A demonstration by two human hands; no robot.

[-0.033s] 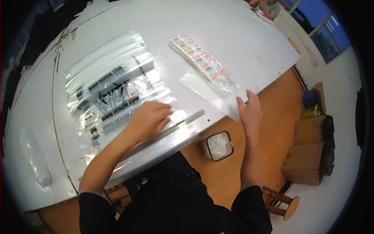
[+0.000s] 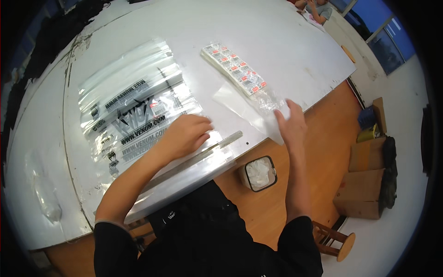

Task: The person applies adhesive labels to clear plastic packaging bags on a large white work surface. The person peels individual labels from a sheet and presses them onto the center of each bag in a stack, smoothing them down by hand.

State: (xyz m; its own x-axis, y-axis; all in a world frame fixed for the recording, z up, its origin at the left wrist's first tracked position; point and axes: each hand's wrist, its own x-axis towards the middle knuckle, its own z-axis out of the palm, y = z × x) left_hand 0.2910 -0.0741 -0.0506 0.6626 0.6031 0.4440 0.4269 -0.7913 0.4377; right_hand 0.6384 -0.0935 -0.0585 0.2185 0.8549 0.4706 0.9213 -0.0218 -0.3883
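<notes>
Clear plastic bags with black print lie overlapped in a stack on the table's left part. Over their right edge is my left hand, its fingers bent and its thumb apart, with nothing visible between them. A metal ruler lies across the bags below it. To the right, a long stack of label sheets, white with red and grey blocks, sits in clear wrap. My right hand is open beside the loose end of that wrap, thumb and forefinger spread. A translucent sheet lies partly under the wrap.
A bin with white scraps stands on the floor by the table edge. Cardboard boxes and a wooden stool are at the right. A clear plastic bundle lies far left. Another person sits at the far right corner.
My left hand has shifted slightly right and away from me. My right hand has moved a little up and left, toward the wrap. The bags and labels look unmoved.
</notes>
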